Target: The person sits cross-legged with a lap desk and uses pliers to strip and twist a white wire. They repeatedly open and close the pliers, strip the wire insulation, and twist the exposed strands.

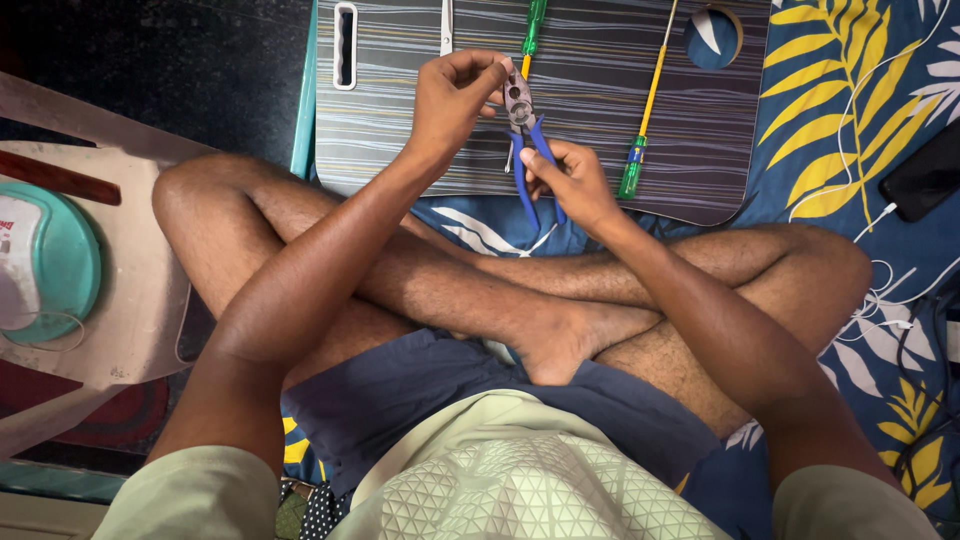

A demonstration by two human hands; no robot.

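Observation:
My right hand grips the blue handles of a pair of pliers, held upright over a striped lap board. My left hand is closed at the plier jaws, pinching something small and thin there; what it is I cannot tell. I sit cross-legged on a blue sheet with yellow leaves.
On the board lie a screwdriver with a yellow shaft and green handle, a green-handled tool and a thin metal tool. A dark phone with white cable lies right. A plastic chair bearing a teal round device stands left.

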